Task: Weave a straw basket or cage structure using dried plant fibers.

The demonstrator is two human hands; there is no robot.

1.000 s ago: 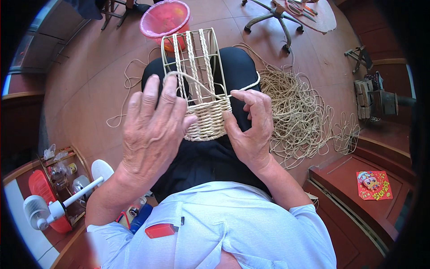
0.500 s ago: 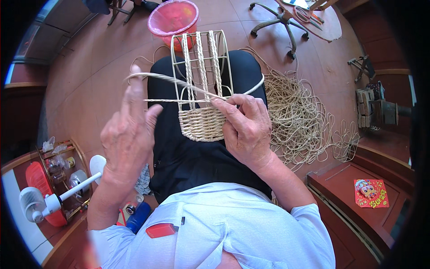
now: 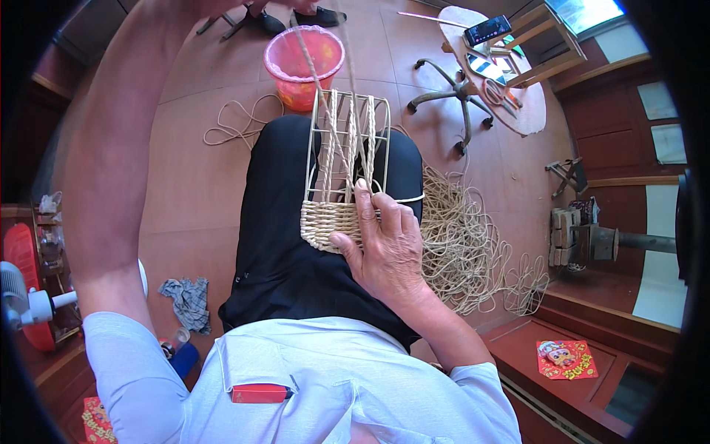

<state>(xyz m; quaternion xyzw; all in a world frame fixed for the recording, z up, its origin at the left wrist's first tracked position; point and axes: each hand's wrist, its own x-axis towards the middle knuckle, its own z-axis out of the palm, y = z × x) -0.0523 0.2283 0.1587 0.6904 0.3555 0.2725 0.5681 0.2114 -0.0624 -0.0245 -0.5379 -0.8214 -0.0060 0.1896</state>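
A half-woven wire frame [image 3: 314, 159] rests between my knees, its lower end covered with tightly woven straw-coloured cord [image 3: 319, 222]. My right hand [image 3: 390, 244] lies over the right side of this weave. Its index finger points up along the upright strands, and its thumb spreads to the left over the woven part. Two lengths of cord [image 3: 350, 66] run from the frame up toward the top edge. My left arm is raised high, and the left hand [image 3: 214, 6] is mostly cut off by the top edge. What its fingers hold is out of view.
A heap of loose cord [image 3: 462, 240] lies on the floor to the right, with a loop [image 3: 233, 126] at the left. Beyond the frame stands a pink bucket [image 3: 299, 89]. Scissors [image 3: 499, 96] and a phone [image 3: 488, 31] are on a round-edged stand. A crumpled cloth [image 3: 188, 302] lies at left.
My left hand has swung from beside the frame up to the top edge, and the cord now stretches upward. The right hand has changed from pinching the cord to lying spread on the weave.
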